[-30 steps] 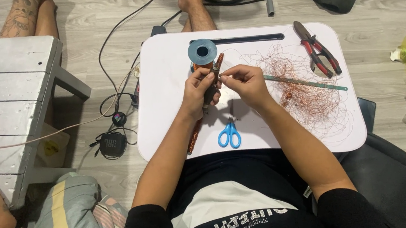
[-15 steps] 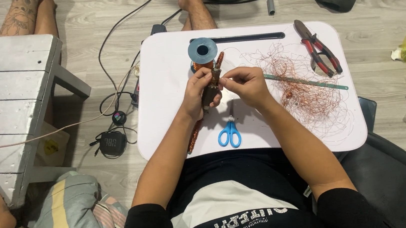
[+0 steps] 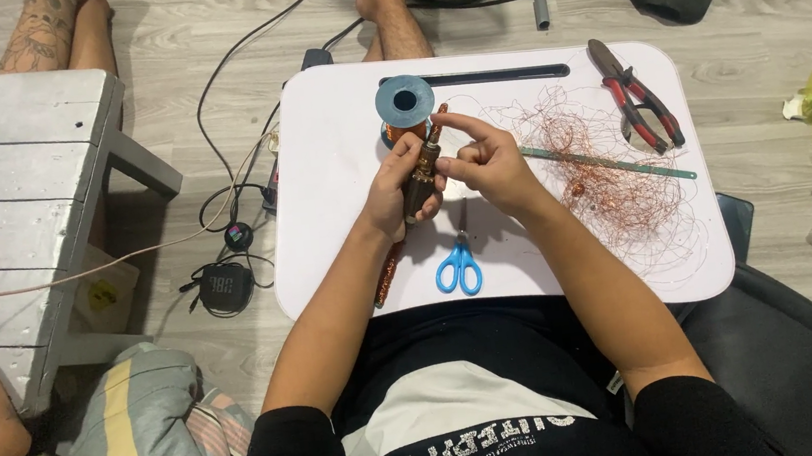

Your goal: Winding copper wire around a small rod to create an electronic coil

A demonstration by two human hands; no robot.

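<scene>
Over the middle of a white lap table (image 3: 350, 264), the left hand (image 3: 390, 194) is wrapped shut around a dark, copper-wound rod (image 3: 419, 184), which stands tilted with its top pointing far and slightly right. The right hand (image 3: 489, 161) sits just right of it, thumb and fingers pinched together against the rod's upper part, index finger stretched toward its tip; whether it holds a wire strand there I cannot tell. Just beyond the rod stands a blue spool (image 3: 404, 103) of copper wire. Blue scissors (image 3: 460, 262) lie near the hands, on the near side. To the right spreads a tangle of copper wire (image 3: 612, 176), crossed by a thin green blade (image 3: 620, 163), with red pliers (image 3: 639, 105) further right.
</scene>
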